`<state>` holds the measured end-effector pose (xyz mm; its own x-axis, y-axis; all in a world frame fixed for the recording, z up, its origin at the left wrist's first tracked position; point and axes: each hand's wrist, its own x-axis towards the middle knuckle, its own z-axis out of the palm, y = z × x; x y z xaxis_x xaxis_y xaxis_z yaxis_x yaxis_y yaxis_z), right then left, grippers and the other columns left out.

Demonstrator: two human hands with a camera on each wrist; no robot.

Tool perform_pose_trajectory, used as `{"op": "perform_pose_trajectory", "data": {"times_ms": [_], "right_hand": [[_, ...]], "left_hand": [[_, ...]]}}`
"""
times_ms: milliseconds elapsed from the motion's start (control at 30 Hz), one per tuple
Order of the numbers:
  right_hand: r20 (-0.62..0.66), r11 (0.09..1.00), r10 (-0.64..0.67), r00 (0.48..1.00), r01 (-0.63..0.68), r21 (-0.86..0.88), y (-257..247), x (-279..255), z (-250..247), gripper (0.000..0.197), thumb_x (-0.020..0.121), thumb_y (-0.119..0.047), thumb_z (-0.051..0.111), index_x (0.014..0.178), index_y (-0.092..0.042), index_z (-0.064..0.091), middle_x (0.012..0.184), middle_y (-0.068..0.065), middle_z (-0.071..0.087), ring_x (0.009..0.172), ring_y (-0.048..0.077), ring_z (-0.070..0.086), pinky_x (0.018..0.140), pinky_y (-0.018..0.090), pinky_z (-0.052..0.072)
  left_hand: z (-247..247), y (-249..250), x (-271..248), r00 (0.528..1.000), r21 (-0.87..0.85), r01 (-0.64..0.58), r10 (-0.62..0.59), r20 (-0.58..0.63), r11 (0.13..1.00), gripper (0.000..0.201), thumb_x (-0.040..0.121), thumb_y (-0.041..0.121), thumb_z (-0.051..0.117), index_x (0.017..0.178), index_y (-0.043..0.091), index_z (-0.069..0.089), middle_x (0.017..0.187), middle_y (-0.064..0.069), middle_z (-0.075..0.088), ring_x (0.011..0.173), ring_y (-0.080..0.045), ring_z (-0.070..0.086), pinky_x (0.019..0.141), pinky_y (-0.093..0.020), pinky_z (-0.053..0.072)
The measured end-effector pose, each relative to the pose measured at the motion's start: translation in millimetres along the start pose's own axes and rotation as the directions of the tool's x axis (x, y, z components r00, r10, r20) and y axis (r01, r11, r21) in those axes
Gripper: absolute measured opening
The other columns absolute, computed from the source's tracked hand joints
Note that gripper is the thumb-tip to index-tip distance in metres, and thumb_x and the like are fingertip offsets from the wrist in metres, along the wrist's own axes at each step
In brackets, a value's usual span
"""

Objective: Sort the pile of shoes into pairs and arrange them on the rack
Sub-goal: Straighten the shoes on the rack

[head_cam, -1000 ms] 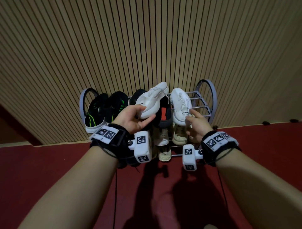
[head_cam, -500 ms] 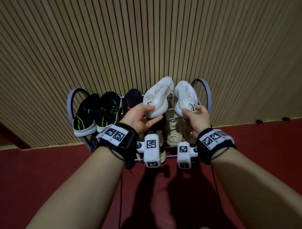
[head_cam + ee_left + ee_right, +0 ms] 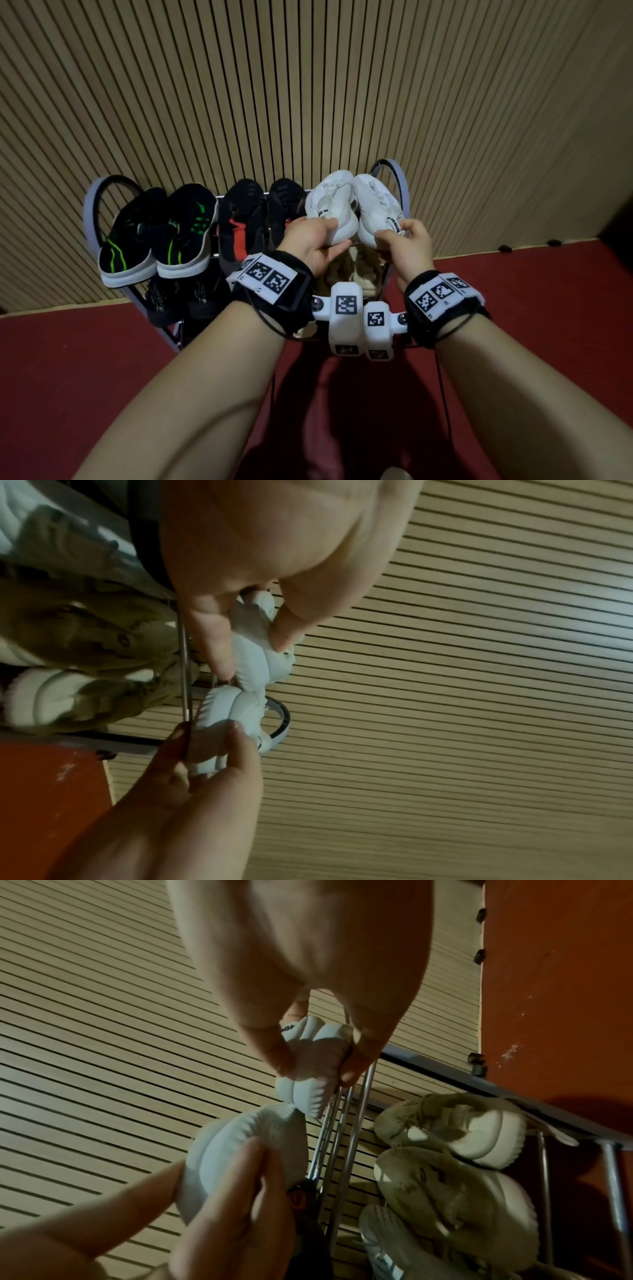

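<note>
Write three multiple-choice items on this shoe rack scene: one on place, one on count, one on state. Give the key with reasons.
1. Where on the top shelf are the white shoes?
A. right end
B. left end
C. middle

2. How many shoes are on the top shelf, counting the held ones?
A. four
B. six
C. eight

3. What are the hands doing?
A. hanging idle
B. each gripping a white shoe's heel
C. both holding one shoe

Key: 1 A, they sit by the right hoop; 2 B, two green-striped, two black-red, two white; 3 B, left hand grips the left white shoe, right hand the right white shoe.
</note>
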<state>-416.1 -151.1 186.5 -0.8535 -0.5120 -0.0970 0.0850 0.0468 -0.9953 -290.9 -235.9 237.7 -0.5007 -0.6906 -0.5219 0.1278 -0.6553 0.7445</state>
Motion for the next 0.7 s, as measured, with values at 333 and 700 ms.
{"op": "perform_pose_trajectory", "data": {"times_ms": [333, 700], "right_hand": [[0.024, 0.997, -0.028, 0.999, 0.030, -0.072, 11, 1, -10, 0.034, 0.059, -0.019, 0.074, 0.087, -0.026, 0.056, 0.104, 0.010, 0.067, 0.093, 0.029, 0.068, 0.083, 0.052, 0.057], [0.092, 0.928, -0.205, 0.975, 0.223, -0.300, 15, 4, -19, 0.027, 0.076, -0.013, 0.077, 0.089, -0.023, 0.056, 0.087, -0.006, 0.063, 0.078, 0.011, 0.061, 0.069, 0.023, 0.050]], "left_hand": [[11, -40, 21, 0.985, 0.033, -0.143, 0.146, -0.097, 0.989, 0.043, 0.092, 0.001, 0.059, 0.131, 0.012, 0.045, 0.118, -0.010, 0.060, 0.092, -0.026, 0.065, 0.067, -0.036, 0.059], [11, -49, 28, 0.978, 0.357, -0.160, 0.196, -0.067, 0.920, 0.055, 0.085, 0.015, 0.068, 0.121, 0.016, 0.026, 0.104, -0.009, 0.052, 0.082, -0.028, 0.065, 0.054, -0.034, 0.058]]}}
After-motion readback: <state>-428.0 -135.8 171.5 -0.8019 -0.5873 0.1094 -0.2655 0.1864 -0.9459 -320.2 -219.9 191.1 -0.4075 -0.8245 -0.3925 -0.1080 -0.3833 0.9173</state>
